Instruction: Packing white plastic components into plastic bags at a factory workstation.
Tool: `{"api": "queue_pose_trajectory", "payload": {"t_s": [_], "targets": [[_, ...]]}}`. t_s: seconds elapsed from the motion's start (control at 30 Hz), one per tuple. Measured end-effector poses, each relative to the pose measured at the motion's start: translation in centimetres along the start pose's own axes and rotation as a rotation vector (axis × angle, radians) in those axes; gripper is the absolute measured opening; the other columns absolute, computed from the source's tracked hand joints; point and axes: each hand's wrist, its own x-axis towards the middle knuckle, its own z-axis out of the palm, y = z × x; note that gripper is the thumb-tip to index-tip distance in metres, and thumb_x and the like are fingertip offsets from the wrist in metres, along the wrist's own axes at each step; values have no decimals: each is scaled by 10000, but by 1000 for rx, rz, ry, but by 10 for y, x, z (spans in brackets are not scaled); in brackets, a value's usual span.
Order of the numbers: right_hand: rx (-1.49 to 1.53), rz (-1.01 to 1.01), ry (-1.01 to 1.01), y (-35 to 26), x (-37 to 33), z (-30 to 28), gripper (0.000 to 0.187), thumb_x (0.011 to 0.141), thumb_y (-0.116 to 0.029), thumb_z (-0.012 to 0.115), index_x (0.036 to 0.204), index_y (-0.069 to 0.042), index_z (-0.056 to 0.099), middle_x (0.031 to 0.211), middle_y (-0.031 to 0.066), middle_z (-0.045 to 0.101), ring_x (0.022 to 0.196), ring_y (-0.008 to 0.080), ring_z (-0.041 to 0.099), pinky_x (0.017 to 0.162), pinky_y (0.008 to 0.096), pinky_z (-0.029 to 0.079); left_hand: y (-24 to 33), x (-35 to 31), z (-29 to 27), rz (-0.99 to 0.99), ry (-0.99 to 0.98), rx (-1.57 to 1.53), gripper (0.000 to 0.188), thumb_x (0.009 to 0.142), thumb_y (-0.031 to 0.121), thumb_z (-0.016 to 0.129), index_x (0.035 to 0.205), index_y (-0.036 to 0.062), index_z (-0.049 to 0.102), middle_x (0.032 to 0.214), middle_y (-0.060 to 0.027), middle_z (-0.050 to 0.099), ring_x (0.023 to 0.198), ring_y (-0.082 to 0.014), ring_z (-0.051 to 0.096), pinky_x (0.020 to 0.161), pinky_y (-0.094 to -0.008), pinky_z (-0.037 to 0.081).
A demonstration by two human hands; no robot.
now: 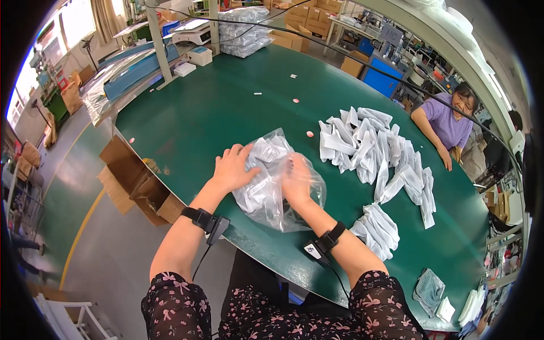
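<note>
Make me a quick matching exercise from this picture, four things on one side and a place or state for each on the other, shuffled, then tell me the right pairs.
Column one:
1. Left hand
2. Right hand
3. Large heap of white packets
4. Cardboard box

Column two:
A. Brown and open, beyond the left edge of the green table
B. Seen through clear plastic film
C. On the tabletop, to the right of the clear bag
D. Bare, fingers spread against the bag

Right pairs: 1-D, 2-B, 3-C, 4-A.
</note>
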Motion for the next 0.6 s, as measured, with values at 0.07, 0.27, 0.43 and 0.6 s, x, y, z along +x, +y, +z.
{"api": "queue_pose_trajectory", "payload": {"t_s": [0.07, 0.27, 0.43, 0.6], "targets": [[-108, 32, 29, 4, 0, -1, 264, 900, -243, 594, 1047, -23, 599, 1003, 182, 639, 890, 353, 612, 793, 396, 487, -3, 0, 0, -6, -25, -15, 747, 775, 437, 688, 1407, 139, 424, 1387, -120, 446, 1226, -318, 451, 994, -493, 369], [-83, -82, 22, 17, 10, 9, 247, 909, -231, 581, 985, 1, 617, 1017, 181, 640, 936, 347, 607, 849, 395, 475, -5, 7, 1, 60, -11, -74, 745, 787, 437, 676, 1413, 128, 417, 1393, -129, 439, 1258, -322, 437, 1019, -474, 347], [198, -75, -23, 1, 17, 9, 208, 849, -166, 626, 995, -18, 636, 1058, 179, 626, 908, 343, 617, 804, 382, 494, -9, 9, 0, 61, -41, -80, 750, 788, 450, 672, 1413, 122, 418, 1408, -137, 428, 1268, -328, 429, 1024, -472, 340], [98, 2, -246, -12, 20, -1, 238, 818, -121, 641, 1029, -17, 608, 1025, 201, 611, 877, 360, 625, 759, 411, 510, -14, 6, 7, 61, -6, -94, 750, 797, 458, 661, 1420, 123, 410, 1410, -134, 427, 1270, -322, 430, 1023, -471, 340]]}}
